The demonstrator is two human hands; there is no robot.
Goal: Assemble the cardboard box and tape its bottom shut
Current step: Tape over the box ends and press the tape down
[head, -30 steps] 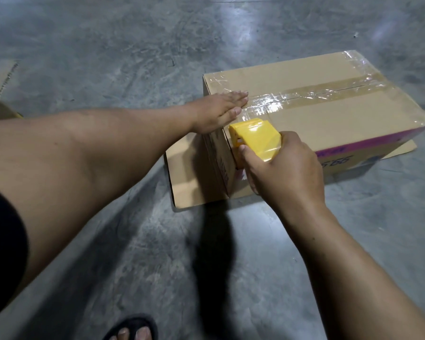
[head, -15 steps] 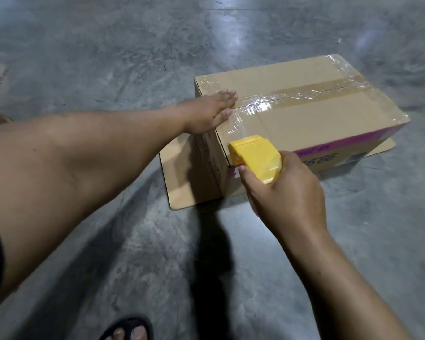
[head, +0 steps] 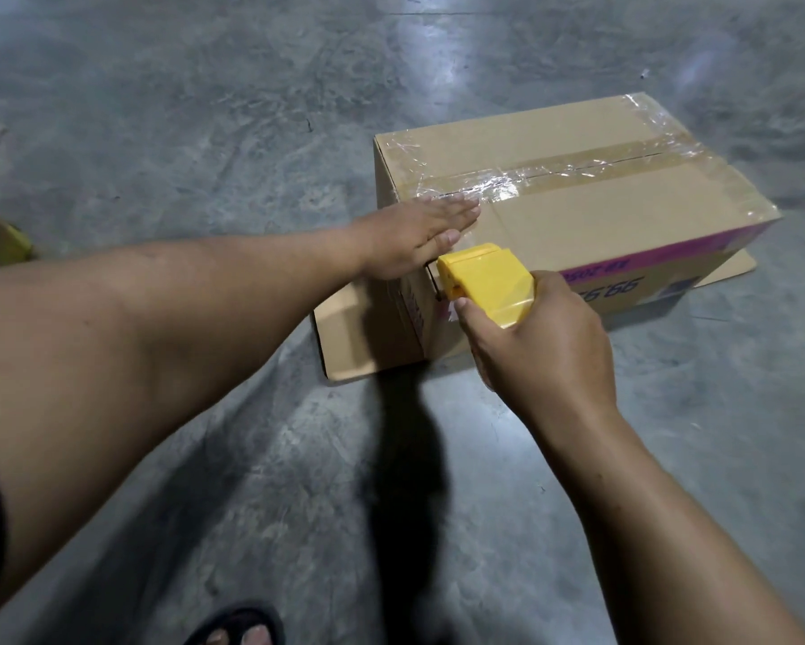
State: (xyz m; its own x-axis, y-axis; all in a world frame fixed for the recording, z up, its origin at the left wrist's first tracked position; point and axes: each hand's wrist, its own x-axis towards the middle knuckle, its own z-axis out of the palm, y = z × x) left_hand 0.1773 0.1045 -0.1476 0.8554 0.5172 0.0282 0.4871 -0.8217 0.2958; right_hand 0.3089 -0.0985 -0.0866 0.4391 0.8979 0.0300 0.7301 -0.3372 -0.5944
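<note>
While the left hand (head: pixel 410 237) lies flat, fingers straight, on the cardboard box's (head: pixel 600 225) near top edge, the right hand (head: pixel 535 337) grips a yellow tape dispenser (head: pixel 484 284) against the box's near side, over clear tape (head: pixel 531 179).

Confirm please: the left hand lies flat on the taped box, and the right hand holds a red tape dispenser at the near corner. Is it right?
Not quite. The tape dispenser is yellow, not red, as the head view shows. The left hand does lie flat on the box, and the right hand holds the dispenser at the near corner.
</note>
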